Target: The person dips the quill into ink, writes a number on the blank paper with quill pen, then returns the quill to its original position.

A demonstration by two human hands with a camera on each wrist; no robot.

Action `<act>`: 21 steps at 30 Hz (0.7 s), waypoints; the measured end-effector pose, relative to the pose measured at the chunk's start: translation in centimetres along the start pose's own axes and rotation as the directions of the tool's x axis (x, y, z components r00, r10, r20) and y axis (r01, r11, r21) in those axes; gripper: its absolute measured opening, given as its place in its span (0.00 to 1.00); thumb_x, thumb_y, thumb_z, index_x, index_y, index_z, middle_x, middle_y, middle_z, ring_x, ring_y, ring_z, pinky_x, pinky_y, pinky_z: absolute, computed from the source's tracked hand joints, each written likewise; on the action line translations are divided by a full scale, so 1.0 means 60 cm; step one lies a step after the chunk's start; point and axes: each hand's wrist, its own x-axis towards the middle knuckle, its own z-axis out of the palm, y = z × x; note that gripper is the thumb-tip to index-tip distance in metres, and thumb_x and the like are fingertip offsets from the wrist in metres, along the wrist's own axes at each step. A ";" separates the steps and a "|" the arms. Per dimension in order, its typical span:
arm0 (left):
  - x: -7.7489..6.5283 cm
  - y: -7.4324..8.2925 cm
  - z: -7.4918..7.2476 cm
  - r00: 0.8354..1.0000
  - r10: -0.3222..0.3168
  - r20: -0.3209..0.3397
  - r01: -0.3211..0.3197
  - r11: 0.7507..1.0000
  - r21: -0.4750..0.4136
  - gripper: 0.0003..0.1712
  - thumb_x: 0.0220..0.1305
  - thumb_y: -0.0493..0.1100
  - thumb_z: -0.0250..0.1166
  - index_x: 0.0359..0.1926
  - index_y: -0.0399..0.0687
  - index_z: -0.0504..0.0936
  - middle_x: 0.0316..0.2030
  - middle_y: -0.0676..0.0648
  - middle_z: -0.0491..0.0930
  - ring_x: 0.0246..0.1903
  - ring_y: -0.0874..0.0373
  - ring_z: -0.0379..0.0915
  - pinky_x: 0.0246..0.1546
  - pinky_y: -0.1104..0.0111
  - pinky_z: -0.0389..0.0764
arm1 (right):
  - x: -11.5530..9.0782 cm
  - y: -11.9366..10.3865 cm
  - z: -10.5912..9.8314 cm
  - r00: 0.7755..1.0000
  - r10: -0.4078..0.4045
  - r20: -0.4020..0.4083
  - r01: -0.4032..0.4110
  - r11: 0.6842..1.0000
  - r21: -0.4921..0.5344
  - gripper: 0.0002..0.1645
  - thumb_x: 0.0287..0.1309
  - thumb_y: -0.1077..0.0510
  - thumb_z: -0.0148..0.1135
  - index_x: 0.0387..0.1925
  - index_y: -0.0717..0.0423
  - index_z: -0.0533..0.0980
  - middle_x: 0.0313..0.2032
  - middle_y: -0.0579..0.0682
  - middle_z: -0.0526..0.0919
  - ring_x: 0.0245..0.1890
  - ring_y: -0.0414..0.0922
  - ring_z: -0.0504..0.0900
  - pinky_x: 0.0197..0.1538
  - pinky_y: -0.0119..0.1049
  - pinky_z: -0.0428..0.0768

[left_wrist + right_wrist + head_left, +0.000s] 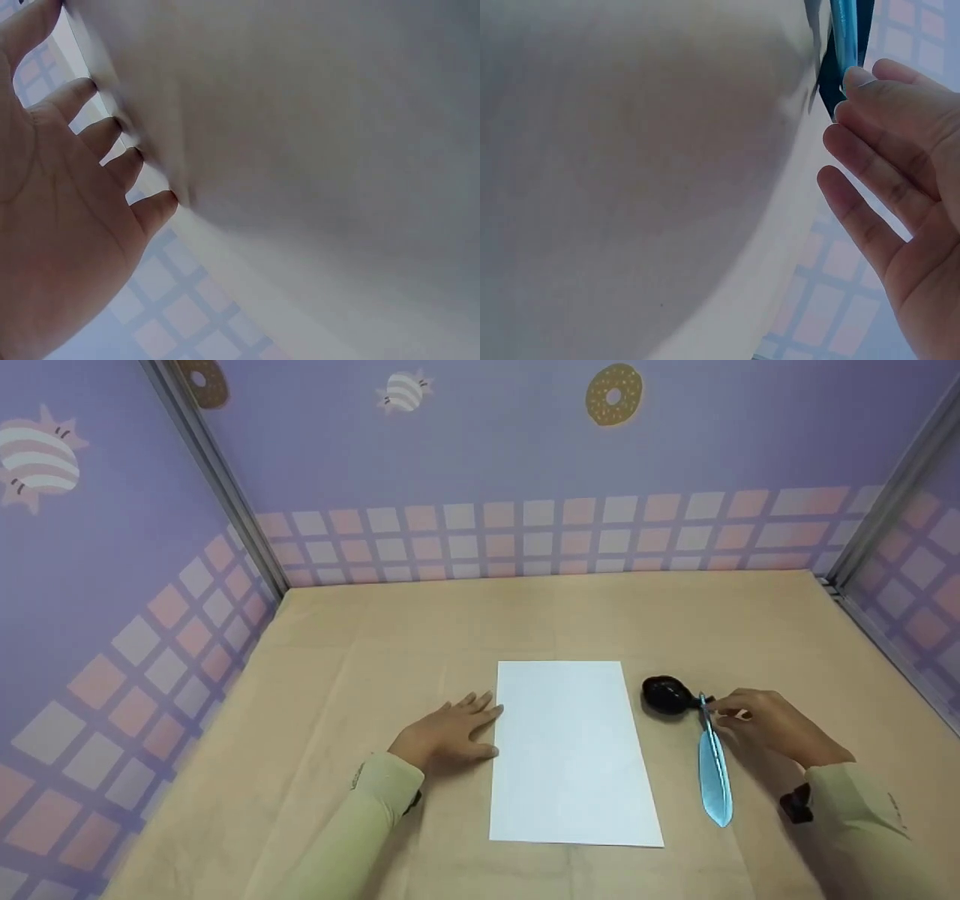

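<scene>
A white sheet of paper (568,754) lies on the cloth-covered table. My left hand (450,733) rests flat at its left edge, fingers spread, thumb and fingertips touching or very near the edge. To the right of the paper, my right hand (772,722) pinches a light-blue feather (715,780) near its narrow upper end; the vane points toward me. In the right wrist view, thumb and forefinger meet at the blue shaft (845,34). A glossy black rounded object with a narrow neck (666,695) lies beside the fingertips, its neck behind the shaft. Its exact kind is unclear.
A beige cloth (375,660) covers the table. Purple walls with pink and white checks (499,540) stand at the back and both sides, joined by metal corner posts (217,472). A dark wrist device (796,804) shows under the right sleeve.
</scene>
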 end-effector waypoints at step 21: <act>-0.006 0.001 0.003 1.000 -0.001 -0.018 0.001 1.000 0.000 0.42 0.66 0.64 0.53 0.76 0.61 0.50 0.77 0.52 0.39 0.76 0.51 0.33 0.75 0.50 0.42 | 0.011 0.000 0.015 0.995 -0.096 -0.016 0.096 0.995 -0.029 0.19 0.51 0.73 0.65 0.45 0.55 0.85 0.33 0.45 0.83 0.34 0.42 0.82 0.36 0.32 0.83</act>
